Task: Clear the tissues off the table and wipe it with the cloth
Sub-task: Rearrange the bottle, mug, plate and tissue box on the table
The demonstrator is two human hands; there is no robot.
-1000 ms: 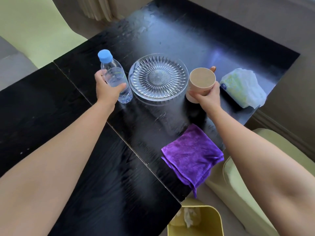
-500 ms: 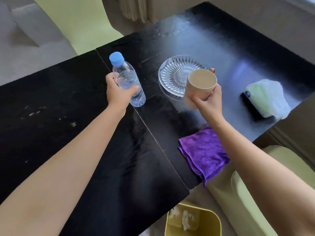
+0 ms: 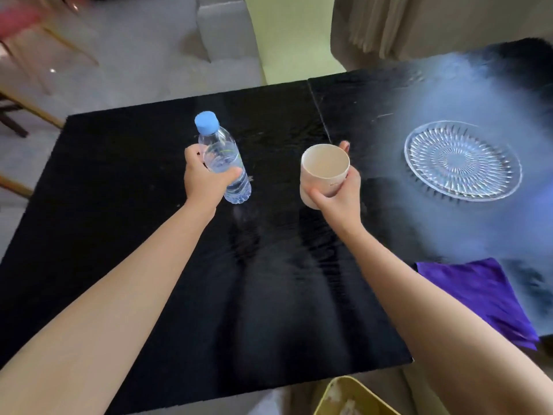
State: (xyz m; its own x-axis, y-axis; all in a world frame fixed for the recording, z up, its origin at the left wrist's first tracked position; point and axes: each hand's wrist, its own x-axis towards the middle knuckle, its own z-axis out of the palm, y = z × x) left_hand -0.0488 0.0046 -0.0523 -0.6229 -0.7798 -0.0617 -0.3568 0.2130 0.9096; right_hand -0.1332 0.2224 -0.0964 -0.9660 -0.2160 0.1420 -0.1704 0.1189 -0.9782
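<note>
My left hand (image 3: 206, 178) grips a clear water bottle (image 3: 223, 163) with a blue cap, held over the left half of the black table (image 3: 119, 220). My right hand (image 3: 338, 196) holds a beige cup (image 3: 324, 172), just left of the seam between the two table halves. The purple cloth (image 3: 484, 298) lies at the table's near right edge, partly behind my right forearm. No tissue lies on the table in this view. The yellow bin (image 3: 344, 396) below the near edge has white tissue in it.
A clear cut-glass plate (image 3: 462, 160) rests on the right half of the table. A pale green chair back (image 3: 287, 37) stands behind the far edge, with a curtain (image 3: 389, 22) to its right. Wooden chair legs (image 3: 27, 106) show at the far left.
Both hands have carried the bottle and the cup leftward, away from the glass plate, onto the left table half. The view swung left, so the tissue pack has left the frame.
</note>
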